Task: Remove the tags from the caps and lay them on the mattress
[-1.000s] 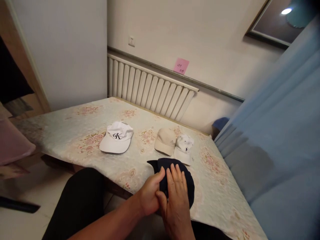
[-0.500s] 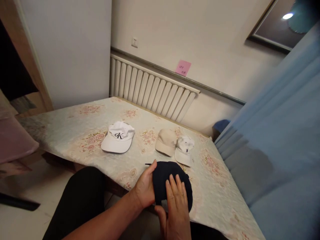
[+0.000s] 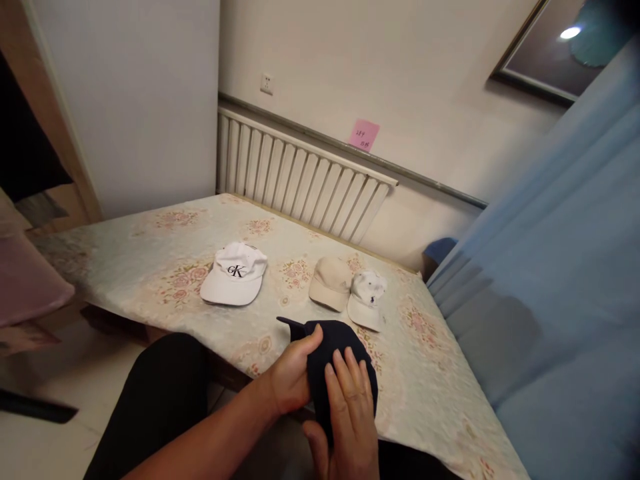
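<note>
Navy cap (image 3: 345, 339) at near edge of floral-clothed desk (image 3: 150, 267), beige cap (image 3: 330, 283) just beyond. Left hand (image 3: 290, 380) in clenched grip on its side, thumb on top. Right hand (image 3: 350, 417) released, flat on crown. Seemingly mid-smoothing; next calls for even pressure without shifting the cap.

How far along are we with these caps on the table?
Looks done: three caps lie free on the table: the white logo cap, the beige cap and the small white cap beside it. In hand: the navy cap, gripped by left hand and right hand. Left: apparently only this one.
</note>
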Demonstrator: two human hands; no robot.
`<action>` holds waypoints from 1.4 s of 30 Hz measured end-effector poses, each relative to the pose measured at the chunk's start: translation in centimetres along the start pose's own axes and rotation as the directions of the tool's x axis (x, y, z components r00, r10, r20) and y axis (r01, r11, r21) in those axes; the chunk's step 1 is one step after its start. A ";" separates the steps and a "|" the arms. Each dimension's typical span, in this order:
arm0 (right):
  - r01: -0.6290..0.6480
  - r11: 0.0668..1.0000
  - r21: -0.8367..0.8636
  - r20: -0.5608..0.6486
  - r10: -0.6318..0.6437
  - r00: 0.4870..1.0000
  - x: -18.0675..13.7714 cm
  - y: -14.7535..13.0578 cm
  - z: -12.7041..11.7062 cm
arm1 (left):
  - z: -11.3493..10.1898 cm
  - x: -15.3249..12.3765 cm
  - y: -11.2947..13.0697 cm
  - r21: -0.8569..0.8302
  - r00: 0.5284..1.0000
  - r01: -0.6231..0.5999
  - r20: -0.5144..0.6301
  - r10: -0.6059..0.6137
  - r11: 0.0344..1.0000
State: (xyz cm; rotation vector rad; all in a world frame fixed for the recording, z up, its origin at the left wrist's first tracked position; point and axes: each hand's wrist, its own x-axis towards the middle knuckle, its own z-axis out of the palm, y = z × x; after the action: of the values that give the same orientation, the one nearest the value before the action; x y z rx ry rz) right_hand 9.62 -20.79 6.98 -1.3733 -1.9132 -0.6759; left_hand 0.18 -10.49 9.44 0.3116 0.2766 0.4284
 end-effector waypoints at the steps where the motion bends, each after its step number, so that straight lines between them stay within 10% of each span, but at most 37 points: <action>1: -0.001 1.000 0.011 -0.004 0.001 1.000 0.4 -0.1 0.2 | 0.1 -0.1 0.1 0.035 0.998 -0.051 -0.027 0.052 0.998; 14: -0.079 0.996 0.036 0.060 0.077 0.995 1.2 3.2 5.8 | -2.1 3.6 3.6 0.368 0.935 -0.354 0.136 0.327 0.860; 20: -0.144 0.989 0.041 0.119 0.138 0.983 -0.4 3.1 8.3 | -6.1 3.9 1.3 0.189 0.988 -0.117 -0.074 0.133 0.975; 25: -0.112 0.992 0.052 0.114 0.106 0.988 -0.9 2.7 8.9 | -6.1 3.2 0.6 0.062 0.990 0.142 -0.021 -0.141 0.988; 33: -0.135 0.990 0.033 0.150 0.129 0.980 -1.5 3.9 8.7 | -5.5 2.7 0.3 0.095 0.989 0.073 -0.137 -0.059 0.993; 39: -0.322 0.946 0.036 0.073 0.319 0.945 -1.8 5.1 8.1 | -5.5 2.7 -0.2 0.005 0.975 -0.144 0.171 0.141 0.989; 42: -0.273 0.961 0.051 0.093 0.268 0.959 -1.2 4.3 7.6 | -5.5 2.4 -0.2 0.052 0.995 -0.087 0.055 0.084 0.995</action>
State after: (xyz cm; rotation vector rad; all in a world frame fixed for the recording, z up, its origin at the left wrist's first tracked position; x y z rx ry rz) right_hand 12.29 -14.59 1.30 -1.6075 -1.7494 -0.4251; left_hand 0.58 -8.23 3.87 0.3890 0.2238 0.4965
